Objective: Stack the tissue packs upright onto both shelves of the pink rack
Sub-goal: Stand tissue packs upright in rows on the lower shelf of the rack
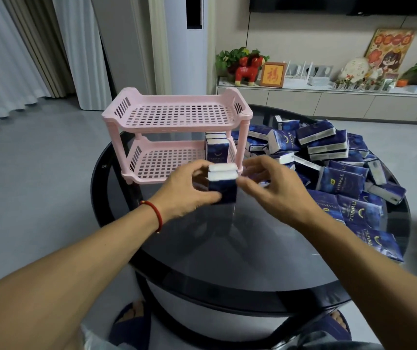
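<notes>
Living-room glass worktop (227, 248) | left hand (189, 190) grips two upright tissue packs (222, 184) before pink rack (177, 132); right hand (270, 184) open beside them | risk: pair splays, topples packs on lower shelf (217, 147).

we have one wide-angle view, worn on the head, facing forward and down over the round dark table (227, 248). both forearms reach in from the bottom edge, close to us; the sideboard (328, 102) sits far behind, lines bending at the edges.

Left hand (189, 188) grips upright tissue packs (222, 184); right hand (275, 188) beside.
</notes>
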`<move>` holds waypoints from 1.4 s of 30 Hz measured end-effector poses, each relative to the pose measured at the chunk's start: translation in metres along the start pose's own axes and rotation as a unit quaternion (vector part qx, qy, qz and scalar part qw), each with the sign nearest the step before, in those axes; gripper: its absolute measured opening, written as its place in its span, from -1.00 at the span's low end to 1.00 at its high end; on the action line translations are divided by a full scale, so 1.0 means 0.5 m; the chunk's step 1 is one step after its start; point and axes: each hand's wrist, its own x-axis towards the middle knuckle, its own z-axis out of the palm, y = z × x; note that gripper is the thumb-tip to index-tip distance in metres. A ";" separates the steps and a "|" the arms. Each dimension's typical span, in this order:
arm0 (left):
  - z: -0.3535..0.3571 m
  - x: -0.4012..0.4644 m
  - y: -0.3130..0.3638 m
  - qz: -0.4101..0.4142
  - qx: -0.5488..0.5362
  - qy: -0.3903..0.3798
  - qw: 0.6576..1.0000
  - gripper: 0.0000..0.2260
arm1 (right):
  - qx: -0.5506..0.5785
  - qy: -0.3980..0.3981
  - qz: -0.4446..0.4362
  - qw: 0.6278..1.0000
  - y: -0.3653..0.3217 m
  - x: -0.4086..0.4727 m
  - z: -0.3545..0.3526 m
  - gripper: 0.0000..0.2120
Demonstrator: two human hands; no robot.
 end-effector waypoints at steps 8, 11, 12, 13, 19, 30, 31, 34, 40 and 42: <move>-0.002 0.078 -0.002 -0.015 0.016 0.149 0.989 -0.51 | 0.012 0.020 0.066 0.998 0.005 0.058 0.027 -0.50; 0.004 0.104 -0.003 -0.029 0.032 0.143 0.989 -0.54 | 0.044 0.011 0.080 0.996 -0.001 0.075 0.039 -0.55; 0.006 0.113 -0.006 -0.041 0.034 0.130 0.990 -0.53 | 0.057 0.012 0.090 0.994 -0.003 0.081 0.040 -0.57; 0.008 0.120 -0.009 -0.051 0.037 0.114 0.992 -0.52 | 0.071 0.014 0.102 0.992 -0.002 0.087 0.041 -0.58; 0.024 0.146 -0.021 -0.046 0.088 0.081 0.992 -0.43 | 0.105 0.005 0.146 0.984 0.003 0.109 0.058 -0.52; 0.011 0.172 -0.034 -0.090 0.130 0.037 0.987 -0.23 | 0.237 -0.030 0.185 0.953 0.018 0.144 0.079 -0.71; 0.012 0.175 -0.033 -0.088 0.128 0.029 0.988 -0.25 | 0.251 -0.035 0.186 0.949 0.018 0.145 0.078 -0.71; 0.018 0.182 -0.031 -0.076 0.120 0.011 0.990 -0.26 | 0.261 -0.040 0.188 0.946 0.021 0.147 0.077 -0.69; 0.030 0.182 -0.032 -0.042 0.102 0.014 0.994 -0.42 | 0.300 -0.044 0.188 0.934 0.018 0.141 0.072 -0.70; 0.031 0.180 -0.031 -0.035 0.103 0.013 0.994 -0.43 | 0.304 -0.046 0.188 0.933 0.015 0.137 0.069 -0.71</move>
